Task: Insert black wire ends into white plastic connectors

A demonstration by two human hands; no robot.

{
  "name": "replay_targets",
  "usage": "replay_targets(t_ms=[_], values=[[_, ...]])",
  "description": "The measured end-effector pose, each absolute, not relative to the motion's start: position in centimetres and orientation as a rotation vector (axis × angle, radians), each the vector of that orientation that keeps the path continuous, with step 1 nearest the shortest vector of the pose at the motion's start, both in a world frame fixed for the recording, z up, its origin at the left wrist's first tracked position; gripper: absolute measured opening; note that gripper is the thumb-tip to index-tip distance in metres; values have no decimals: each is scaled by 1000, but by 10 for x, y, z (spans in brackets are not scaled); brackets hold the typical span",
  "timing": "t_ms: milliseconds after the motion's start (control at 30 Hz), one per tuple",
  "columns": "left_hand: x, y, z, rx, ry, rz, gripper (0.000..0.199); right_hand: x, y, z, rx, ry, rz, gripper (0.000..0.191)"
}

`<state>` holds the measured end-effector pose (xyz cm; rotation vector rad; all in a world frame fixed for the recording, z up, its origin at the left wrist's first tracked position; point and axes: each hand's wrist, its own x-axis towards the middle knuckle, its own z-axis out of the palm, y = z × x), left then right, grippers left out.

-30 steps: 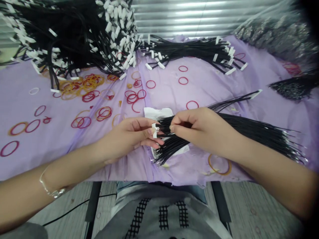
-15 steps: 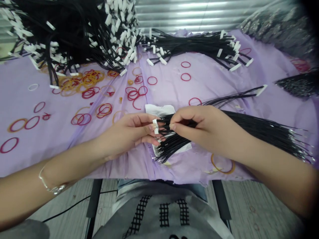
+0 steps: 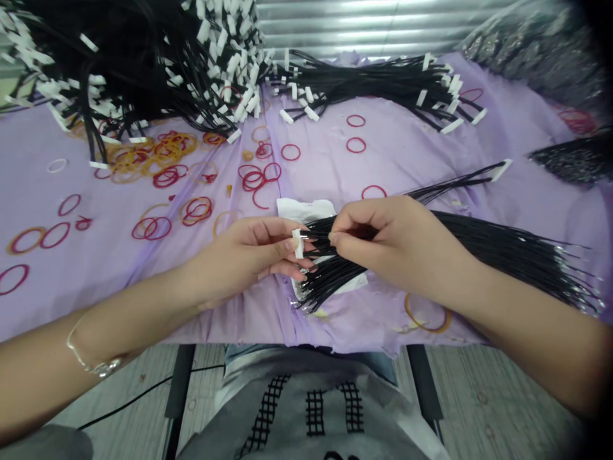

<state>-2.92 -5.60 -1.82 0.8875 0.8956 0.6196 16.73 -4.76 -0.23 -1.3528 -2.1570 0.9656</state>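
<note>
Connector [image 3: 298, 243] sits pinched in your left hand [image 3: 242, 262], thumb and fingers clenched on it, same as a moment ago. Your right hand [image 3: 402, 246] stays closed on the black wire bundle [image 3: 502, 252] just beside it, its pinch unchanged too. That bundle runs from the connector out to your right, lying over a white paper [image 3: 306, 209] on the lilac-covered desk [image 3: 96, 306]. Red rubber bands [image 3: 165, 177] lie scattered left of your hands, and a heap of white-tipped wires [image 3: 143, 57] sits beyond them.
</note>
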Motion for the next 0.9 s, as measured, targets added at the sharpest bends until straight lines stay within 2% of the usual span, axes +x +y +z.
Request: replay_targets(t_ms=[533,900], values=[[-30,-57,-18,944,891,607,7,168,-48,-4,-1255,-2170,951,12],[-28,-58,-20,1032,928,592,7,166,-47,-4,-1366,-2196,1019,17]])
